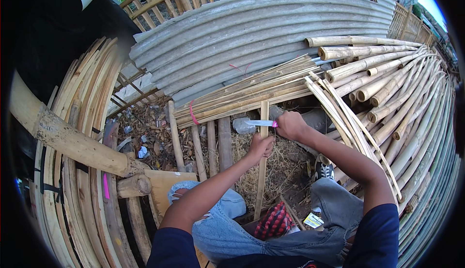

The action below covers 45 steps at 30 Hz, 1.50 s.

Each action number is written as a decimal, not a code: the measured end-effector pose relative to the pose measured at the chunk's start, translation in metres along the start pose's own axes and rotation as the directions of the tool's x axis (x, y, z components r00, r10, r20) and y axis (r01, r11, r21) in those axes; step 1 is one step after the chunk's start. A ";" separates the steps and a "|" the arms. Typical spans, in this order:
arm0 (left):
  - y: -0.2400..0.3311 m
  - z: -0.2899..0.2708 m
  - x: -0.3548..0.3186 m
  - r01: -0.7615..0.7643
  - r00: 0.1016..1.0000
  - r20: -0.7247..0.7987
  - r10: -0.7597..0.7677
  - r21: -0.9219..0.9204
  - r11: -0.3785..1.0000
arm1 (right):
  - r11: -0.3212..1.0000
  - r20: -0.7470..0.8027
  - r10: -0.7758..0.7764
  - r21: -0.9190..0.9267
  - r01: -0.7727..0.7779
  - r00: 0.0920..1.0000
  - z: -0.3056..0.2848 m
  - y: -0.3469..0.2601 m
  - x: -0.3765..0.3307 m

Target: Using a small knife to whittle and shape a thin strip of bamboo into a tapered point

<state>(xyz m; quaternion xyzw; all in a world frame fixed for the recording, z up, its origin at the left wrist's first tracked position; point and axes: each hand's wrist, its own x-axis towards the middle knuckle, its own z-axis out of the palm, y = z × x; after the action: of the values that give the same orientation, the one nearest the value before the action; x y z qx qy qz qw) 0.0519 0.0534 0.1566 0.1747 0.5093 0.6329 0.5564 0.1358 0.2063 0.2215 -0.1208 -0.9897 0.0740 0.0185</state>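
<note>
A flat bamboo strip (pixel 261 185) stands nearly upright between my knees. My left hand (pixel 261 146) is wrapped round it, a little below its upper end. In my right hand (pixel 290 124) is a knife (pixel 260 122) with a pink part at the handle. Its pale blade points left and lies across the strip just above my left hand. My right fingers are closed on the handle and hide most of it. Near the strip's lower end lies a red and black patterned cloth (pixel 276 221).
Bundled split bamboo (pixel 252 93) lies ahead, tied with a pink band, before a corrugated sheet (pixel 261 30). Many bamboo poles (pixel 387 84) are stacked at the right. Long slats (pixel 80 171) and a thick bamboo pole (pixel 72 135) fill the left. Dry straw (pixel 286 171) covers the ground.
</note>
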 end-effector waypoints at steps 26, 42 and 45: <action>-0.002 -0.041 0.021 0.172 0.973 0.173 -0.152 -0.104 0.980 | 0.975 -0.123 0.132 0.193 -0.106 0.984 0.048 0.000 0.006; 0.000 -0.032 0.016 0.173 0.980 0.121 -0.159 -0.120 0.977 | 0.981 -0.050 0.139 0.147 -0.130 0.989 0.029 0.003 0.009; 0.001 -0.033 0.016 0.185 0.978 0.119 -0.174 -0.089 0.979 | 0.992 0.098 -0.076 0.111 0.065 0.992 0.028 0.004 0.012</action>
<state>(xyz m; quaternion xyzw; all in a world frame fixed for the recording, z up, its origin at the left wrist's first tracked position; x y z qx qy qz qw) 0.0206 0.0523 0.1379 0.1349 0.4594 0.5939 0.6466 0.1234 0.2089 0.1934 -0.0806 -0.9876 0.1324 -0.0231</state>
